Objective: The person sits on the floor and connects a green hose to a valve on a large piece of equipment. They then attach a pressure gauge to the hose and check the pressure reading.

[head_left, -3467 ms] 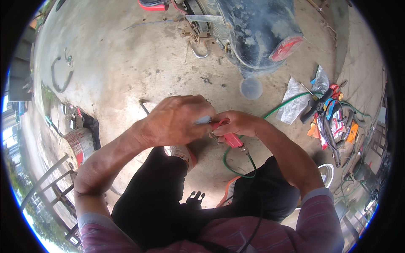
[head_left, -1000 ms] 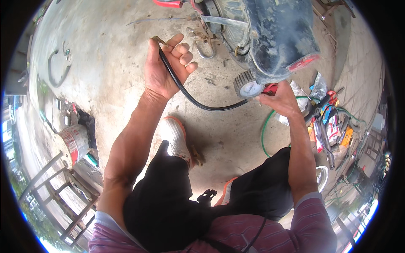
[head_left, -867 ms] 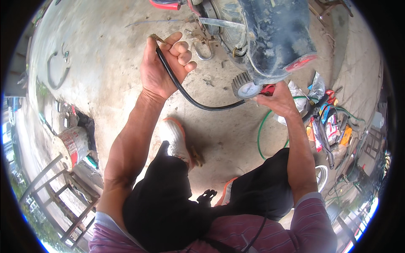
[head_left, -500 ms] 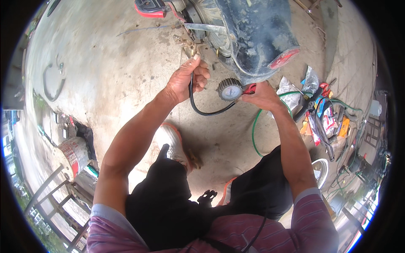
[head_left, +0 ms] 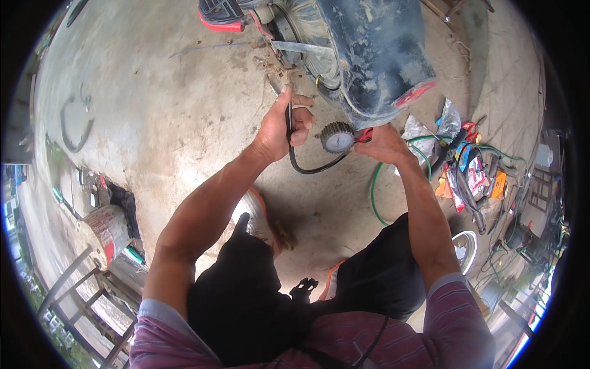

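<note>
Gripping the black hose [head_left: 289, 132] near its upper end, the left hand [head_left: 279, 126] had its fingers curled shut around it, up by the motorcycle wheel [head_left: 362, 55] at the far edge of the concrete floor [head_left: 153, 123]. The right hand [head_left: 384, 144] was closed on the red-handled inflator behind the round pressure gauge [head_left: 337, 137], just below the tyre. A green hose [head_left: 375, 197] trailed across the floor toward scattered tools [head_left: 473, 172] on the right.

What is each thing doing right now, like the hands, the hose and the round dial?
left hand: closed around the black hose, up by the wheel
right hand: gripping the red handle beside the dial
black hose: bent in a loop between the hands
round dial: face up, needle too small to read
green hose: lying curved on the concrete
tyre: dusty, off to the top
</note>
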`<state>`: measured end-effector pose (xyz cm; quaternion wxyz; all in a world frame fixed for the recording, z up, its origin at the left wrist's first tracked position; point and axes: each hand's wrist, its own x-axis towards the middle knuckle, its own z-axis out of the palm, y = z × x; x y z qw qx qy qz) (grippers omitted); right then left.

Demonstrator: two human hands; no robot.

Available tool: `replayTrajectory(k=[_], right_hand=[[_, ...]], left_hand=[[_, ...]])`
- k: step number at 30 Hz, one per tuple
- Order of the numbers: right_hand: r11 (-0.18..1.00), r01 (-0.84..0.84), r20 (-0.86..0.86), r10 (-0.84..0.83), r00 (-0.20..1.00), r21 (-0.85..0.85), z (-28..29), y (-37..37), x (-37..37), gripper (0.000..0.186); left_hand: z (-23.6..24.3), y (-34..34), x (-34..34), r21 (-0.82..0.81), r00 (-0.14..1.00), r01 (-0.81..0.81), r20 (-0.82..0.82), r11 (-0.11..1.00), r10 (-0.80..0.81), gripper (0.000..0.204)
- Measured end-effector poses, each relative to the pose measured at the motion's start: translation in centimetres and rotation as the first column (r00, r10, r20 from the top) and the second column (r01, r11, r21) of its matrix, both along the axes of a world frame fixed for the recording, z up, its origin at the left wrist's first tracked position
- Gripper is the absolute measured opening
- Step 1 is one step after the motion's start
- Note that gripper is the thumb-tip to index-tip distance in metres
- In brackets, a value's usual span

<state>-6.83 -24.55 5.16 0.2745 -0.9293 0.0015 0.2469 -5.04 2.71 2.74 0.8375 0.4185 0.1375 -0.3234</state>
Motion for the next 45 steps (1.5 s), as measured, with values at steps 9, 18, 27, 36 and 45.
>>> replayTrajectory(k=[9,18,27,36,45], right_hand=[[1.0,0.014,-0.103,-0.017,0.994,-0.028,0.9,-0.8,-0.1,0.067],[1.0,0.001,-0.066,-0.002,0.998,-0.017,0.7,-1.8,-0.5,0.058],[0.995,-0.05,0.033,0.053,0.998,-0.09,0.3,-1.6,-0.1,0.049],[0.995,-0.078,0.102,0.084,0.991,-0.063,-0.4,-1.0,0.6,0.041],[0.994,-0.098,0.034,0.1,0.994,-0.055,1.6,-1.3,0.8,0.038]], left_hand=[[-1.9,-0.3,-1.2,0.229,0.973,-0.125,0.221,0.965,0.074,0.043],[-4.7,-2.5,0.1,0.198,0.978,-0.152,0.171,0.968,0.119,0.037],[-5.7,-4.4,0.3,0.11,0.964,-0.25,0.117,0.962,0.237,0.025],[-6.7,-4.9,0.5,0.148,0.942,-0.308,0.184,0.94,0.279,0.025],[-4.7,-5.3,0.2,-0.052,0.966,-0.258,-0.033,0.965,0.257,0.029]])
